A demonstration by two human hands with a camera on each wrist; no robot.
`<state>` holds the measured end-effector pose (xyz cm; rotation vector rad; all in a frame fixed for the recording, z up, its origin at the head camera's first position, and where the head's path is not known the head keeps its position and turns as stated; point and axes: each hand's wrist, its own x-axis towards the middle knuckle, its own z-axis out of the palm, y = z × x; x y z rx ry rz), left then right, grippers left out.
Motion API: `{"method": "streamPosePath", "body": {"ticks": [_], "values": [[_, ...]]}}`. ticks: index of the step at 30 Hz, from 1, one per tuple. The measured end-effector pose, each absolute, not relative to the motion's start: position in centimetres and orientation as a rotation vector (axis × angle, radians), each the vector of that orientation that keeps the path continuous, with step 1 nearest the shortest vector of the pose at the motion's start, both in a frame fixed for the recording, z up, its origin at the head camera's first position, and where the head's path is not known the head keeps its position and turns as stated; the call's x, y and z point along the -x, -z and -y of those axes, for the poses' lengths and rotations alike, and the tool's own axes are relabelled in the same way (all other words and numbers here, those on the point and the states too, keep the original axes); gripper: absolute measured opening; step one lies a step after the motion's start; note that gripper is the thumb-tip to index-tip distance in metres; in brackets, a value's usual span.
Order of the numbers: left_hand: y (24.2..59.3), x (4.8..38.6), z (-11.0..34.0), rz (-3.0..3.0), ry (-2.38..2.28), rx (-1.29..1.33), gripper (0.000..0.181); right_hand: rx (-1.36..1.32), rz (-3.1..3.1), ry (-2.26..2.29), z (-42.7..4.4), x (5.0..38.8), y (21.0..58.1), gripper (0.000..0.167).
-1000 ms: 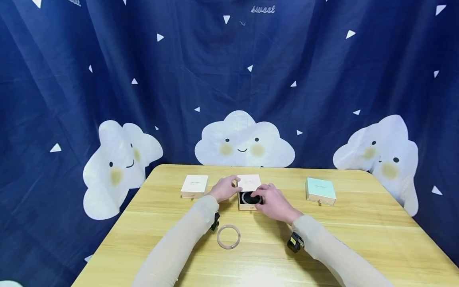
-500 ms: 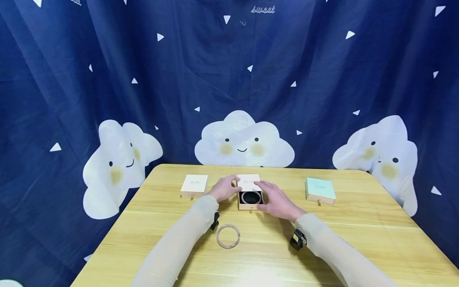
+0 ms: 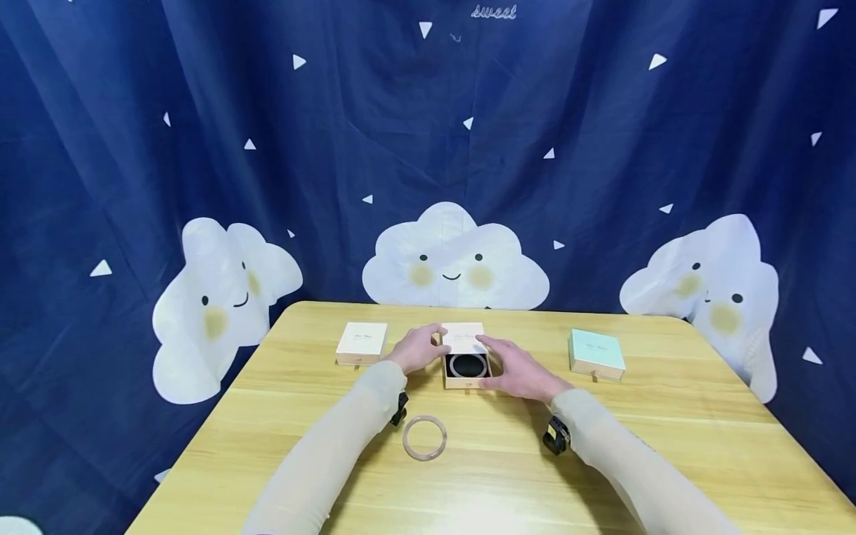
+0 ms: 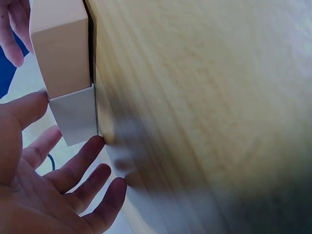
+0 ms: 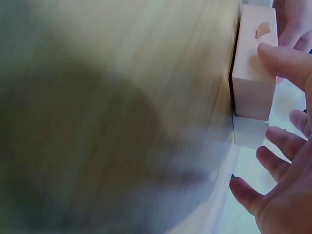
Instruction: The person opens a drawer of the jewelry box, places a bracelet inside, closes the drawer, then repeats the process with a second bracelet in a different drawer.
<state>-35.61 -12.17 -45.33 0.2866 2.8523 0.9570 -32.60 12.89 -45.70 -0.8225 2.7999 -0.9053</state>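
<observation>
In the head view, a small pinkish-white drawer box (image 3: 463, 338) stands near the table's back middle. Its drawer (image 3: 461, 383) is pulled out toward me, and a pale bangle (image 3: 452, 369) lies on the black lining inside. My left hand (image 3: 417, 349) holds the box's sleeve (image 4: 75, 114) from the left, with thumb and fingertips at its side and rear. On the other side, the thumb of my right hand (image 3: 518, 371) touches the drawer front beside its small tab (image 5: 263, 30); the other fingers are extended along the box. Nearer me, a second pale pinkish bangle (image 3: 424, 438) lies flat.
A closed white box (image 3: 362, 339) stands to the left, and a mint-green box (image 3: 597, 351) with a pinkish front stands to the right. All are on a wooden table (image 3: 508, 475). Behind hangs a dark blue curtain (image 3: 401, 134) printed with clouds.
My right hand has come out of the drawer, drawing back from the bangle, and its thumb now rests on the drawer front. The left hand stays at the box. The view has tilted slightly.
</observation>
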Motion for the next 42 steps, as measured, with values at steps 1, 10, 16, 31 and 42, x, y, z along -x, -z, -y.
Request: {"method": "streamPosePath", "body": {"ticks": [1, 10, 16, 31, 42], "values": [[45.24, 35.57, 12.18, -2.855, -0.954, -0.289, 0.048, 0.821, -2.806, 0.896, -12.96, 32.64, 45.63, 0.093], [44.94, 35.24, 12.37, -2.852, -0.962, -0.300, 0.049, 0.781, -2.821, 0.832, -13.21, 33.02, 45.40, 0.096], [44.86, 35.42, 12.29, -2.853, -0.955, -0.283, 0.047, 0.769, -2.823, 0.809, -13.35, 33.19, 45.40, 0.099], [44.87, 35.28, 12.31, -2.884, -0.916, -0.285, 0.047, 0.798, -2.732, 0.915, -13.43, 32.97, 45.39, 0.101], [44.87, 35.16, 12.06, -2.876, -0.917, -0.300, 0.048, 0.757, -2.717, 0.970, -13.67, 33.00, 45.92, 0.100]]}}
